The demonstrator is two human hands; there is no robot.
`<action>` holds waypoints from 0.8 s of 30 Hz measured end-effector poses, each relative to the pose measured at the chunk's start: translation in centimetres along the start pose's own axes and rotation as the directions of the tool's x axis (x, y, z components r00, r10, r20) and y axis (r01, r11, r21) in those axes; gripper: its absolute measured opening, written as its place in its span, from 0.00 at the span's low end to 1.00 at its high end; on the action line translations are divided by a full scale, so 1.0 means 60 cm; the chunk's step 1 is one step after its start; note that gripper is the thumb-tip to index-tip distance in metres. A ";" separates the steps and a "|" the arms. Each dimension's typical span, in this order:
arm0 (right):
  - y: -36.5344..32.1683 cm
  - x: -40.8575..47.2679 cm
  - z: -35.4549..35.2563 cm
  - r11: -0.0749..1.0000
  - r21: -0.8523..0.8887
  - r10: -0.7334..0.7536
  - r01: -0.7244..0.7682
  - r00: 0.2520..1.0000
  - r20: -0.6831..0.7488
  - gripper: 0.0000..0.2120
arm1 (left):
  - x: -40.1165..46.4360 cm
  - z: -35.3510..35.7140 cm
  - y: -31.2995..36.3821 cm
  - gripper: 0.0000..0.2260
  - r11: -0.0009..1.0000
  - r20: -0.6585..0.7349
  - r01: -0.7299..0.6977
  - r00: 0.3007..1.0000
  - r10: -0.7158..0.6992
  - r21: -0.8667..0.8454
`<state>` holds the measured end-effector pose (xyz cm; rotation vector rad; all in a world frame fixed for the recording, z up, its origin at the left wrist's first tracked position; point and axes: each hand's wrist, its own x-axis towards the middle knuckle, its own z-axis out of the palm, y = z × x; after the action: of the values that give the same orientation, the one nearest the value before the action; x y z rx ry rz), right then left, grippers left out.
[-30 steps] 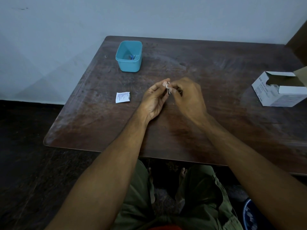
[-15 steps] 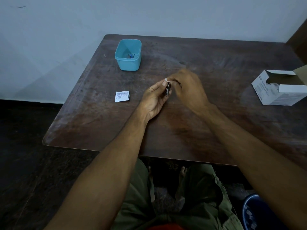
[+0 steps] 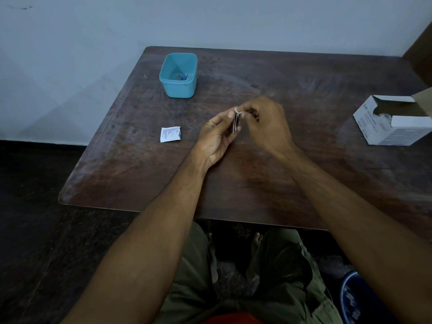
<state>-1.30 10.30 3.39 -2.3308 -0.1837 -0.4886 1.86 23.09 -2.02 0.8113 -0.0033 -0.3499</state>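
Over the middle of the dark wooden table [image 3: 233, 183], my left hand [image 3: 216, 139] holds a small thin metal tool [image 3: 236, 124] upright between thumb and fingers. My right hand [image 3: 266, 122] is beside it, pinching a small white swab [image 3: 237, 111] against the tool's top end. What the tool is exactly is too small to tell. Both hands hover just above the tabletop.
A teal plastic tub [image 3: 180, 76] with small blue items inside stands at the back left. A torn white sachet [image 3: 170, 134] lies left of my hands. An opened white carton [image 3: 395, 122] sits at the right edge. A blue bin [image 3: 355, 300] is on the floor, lower right.
Both hands stayed together at the table's middle; my right hand shifted slightly up along the tool, and the white swab now sits at the tool's top.
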 end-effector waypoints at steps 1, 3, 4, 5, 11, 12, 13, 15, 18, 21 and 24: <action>-0.001 -0.001 0.002 0.995 0.085 0.049 -0.047 0.999 -0.019 0.07 | 0.000 -0.001 0.000 0.08 1.000 0.002 0.003 1.000 -0.003 -0.002; -0.002 -0.001 0.007 0.929 0.322 0.207 -0.184 0.978 -0.038 0.06 | -0.001 0.000 0.001 0.09 1.000 0.003 0.008 1.000 -0.008 0.004; -0.002 0.001 0.009 0.865 0.437 0.296 -0.248 0.954 -0.043 0.06 | -0.001 0.002 0.001 0.09 1.000 -0.003 0.013 1.000 -0.013 0.014; -0.001 0.001 0.010 0.804 0.520 0.366 -0.288 0.929 -0.051 0.06 | -0.002 0.003 0.002 0.09 0.999 -0.014 0.019 1.000 -0.019 0.025; -0.003 -0.021 0.009 0.953 0.271 0.153 -0.135 0.987 -0.047 0.05 | -0.006 0.004 0.005 0.06 1.000 -0.036 0.011 0.999 -0.011 -0.019; -0.004 -0.026 0.011 0.980 0.186 0.084 -0.076 0.996 -0.036 0.06 | -0.006 0.006 0.005 0.06 0.999 -0.037 0.003 0.999 -0.005 -0.034; -0.005 -0.029 0.013 0.993 0.114 0.022 -0.018 0.999 -0.032 0.07 | -0.006 0.007 0.005 0.07 0.999 -0.043 -0.004 0.999 0.002 -0.049; -0.006 -0.032 0.015 0.998 0.024 -0.063 0.064 0.997 -0.033 0.08 | -0.005 0.007 0.004 0.07 0.998 -0.058 -0.015 0.998 0.012 -0.064; -0.010 -0.025 0.015 0.994 -0.044 -0.101 0.100 0.995 -0.025 0.09 | -0.005 0.004 0.004 0.07 0.998 -0.054 -0.021 0.998 0.018 -0.057; -0.015 -0.018 0.014 0.991 -0.083 -0.110 0.108 0.994 -0.022 0.09 | -0.005 0.002 0.004 0.08 0.998 -0.051 -0.028 0.998 0.025 -0.064; -0.017 -0.036 0.017 0.983 -0.104 -0.149 0.150 0.989 0.022 0.10 | -0.005 0.001 0.004 0.10 0.994 -0.059 -0.040 0.998 0.034 -0.105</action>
<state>-3.26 11.76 2.54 -2.4357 -0.3497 -0.5679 1.65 23.29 -1.77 0.7145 0.0536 -0.2893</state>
